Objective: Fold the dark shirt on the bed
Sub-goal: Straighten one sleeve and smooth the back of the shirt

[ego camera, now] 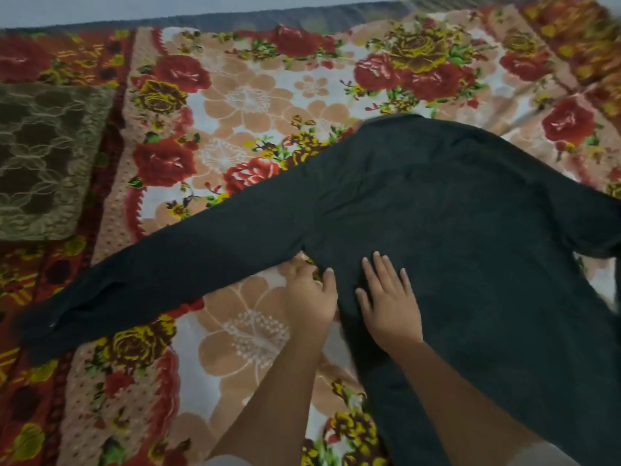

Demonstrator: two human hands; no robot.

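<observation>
Fingers (383,269) of right hand (391,309) spread flat on dark shirt (470,223) — left hand (311,299) pinching its edge.

Floral blanket (248,95); olive patterned cushion (43,156) at left; dim light

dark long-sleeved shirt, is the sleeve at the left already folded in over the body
No, the dark long-sleeved shirt lies spread on the floral bedspread, that sleeve stretched straight out to the side.

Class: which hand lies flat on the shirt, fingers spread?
The right hand, wholly on the shirt; the left hand sits at its edge, only its thumb on the cloth.
</observation>
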